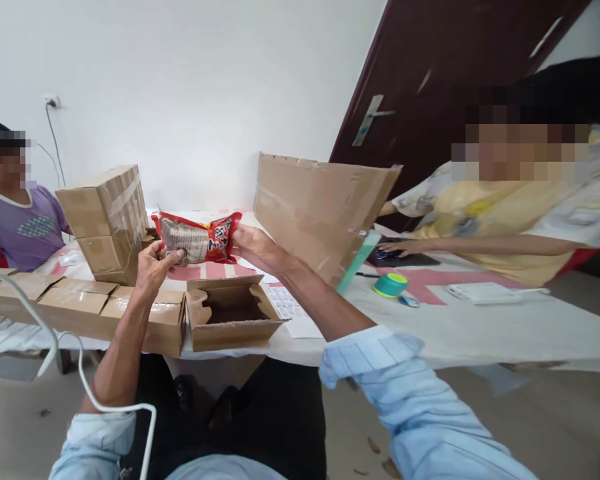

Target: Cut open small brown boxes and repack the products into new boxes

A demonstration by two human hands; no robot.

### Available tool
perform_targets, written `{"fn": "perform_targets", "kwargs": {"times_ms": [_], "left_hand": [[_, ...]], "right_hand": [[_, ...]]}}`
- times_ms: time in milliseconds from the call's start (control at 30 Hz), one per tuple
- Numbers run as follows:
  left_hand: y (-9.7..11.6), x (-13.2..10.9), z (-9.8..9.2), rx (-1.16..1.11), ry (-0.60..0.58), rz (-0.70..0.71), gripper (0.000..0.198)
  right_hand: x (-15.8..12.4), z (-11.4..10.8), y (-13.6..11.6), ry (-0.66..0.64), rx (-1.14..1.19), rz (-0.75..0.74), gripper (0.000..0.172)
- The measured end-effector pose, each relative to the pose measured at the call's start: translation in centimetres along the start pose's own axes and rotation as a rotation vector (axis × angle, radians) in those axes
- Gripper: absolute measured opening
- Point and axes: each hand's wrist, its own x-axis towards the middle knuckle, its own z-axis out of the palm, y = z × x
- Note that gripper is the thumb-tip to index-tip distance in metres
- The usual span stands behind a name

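A red snack packet (195,241) with a clear middle and printed lettering is held up between my two hands over the table. My left hand (153,267) pinches its lower left edge, thumb on the front. At the packet's right end, my right hand (255,247) grips the corner. Just below the packet stands an open cardboard box (235,337), flaps up and its inside dark. Left of that box, several closed small cardboard boxes (145,323) stand in a row along the table's front edge.
A tall taped carton (100,220) stands at back left, and a large cardboard panel (315,213) at centre. Rightward lie a printed sheet (297,313), a green tape roll (390,285) and a white device (485,293). One person sits left; another uses a laptop (405,257) right. A white cable (83,367) crosses lower left.
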Motion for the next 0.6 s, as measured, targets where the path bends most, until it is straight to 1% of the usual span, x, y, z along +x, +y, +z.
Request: {"fn": "perform_targets", "kwargs": {"times_ms": [67,133,233,333,400,500,600], "left_hand": [[-0.4,0.8,-0.4,-0.003,0.025,-0.067,0.060],[-1.2,1.5,-0.8,0.038,0.027,-0.145,0.064],[-2.6,2.4,-1.8,0.117,-0.003,-0.247,0.064],[-3.9,2.9,-2.8,0.189,-0.056,-0.342,0.057],[-4.6,3.1,-3.3,0.225,-0.102,-0.404,0.054],[-5.3,3.3,-3.8,0.231,-0.156,-0.451,0.052],[-5.6,3.6,-3.8,0.181,-0.176,-0.445,0.055]], "right_hand": [[1.4,0.5,1.3,0.085,-0.001,0.009,0.066],[2.8,0.8,2.9,0.164,-0.009,0.094,0.055],[4.5,0.7,5.4,0.219,-0.053,0.245,0.038],[5.4,0.5,7.4,0.221,-0.154,0.352,0.027],[5.6,0.4,8.4,0.220,-0.212,0.387,0.023],[5.6,0.4,9.2,0.212,-0.245,0.395,0.023],[5.5,0.2,9.3,0.185,-0.246,0.381,0.023]]}}
